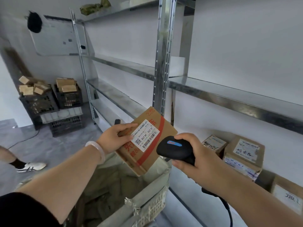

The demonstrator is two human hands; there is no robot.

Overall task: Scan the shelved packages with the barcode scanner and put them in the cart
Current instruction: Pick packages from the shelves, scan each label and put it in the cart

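My left hand [113,138] grips a brown cardboard package [152,154] with red print and a white barcode label, tilted in the air above the cart [147,208]. My right hand [195,159] holds the black barcode scanner [172,147], its head right beside the label's lower right corner. The cart is a white plastic basket lined with grey-green cloth, directly below the package. Three more labelled packages [244,154] sit on the low shelf to the right.
Metal shelving [164,63] runs along the wall, its upper shelves bare. Black crates [68,97] piled with brown boxes stand at the far left. Another person's foot in a white shoe [31,167] is on the floor at left. The scanner's cable [227,208] hangs below my right wrist.
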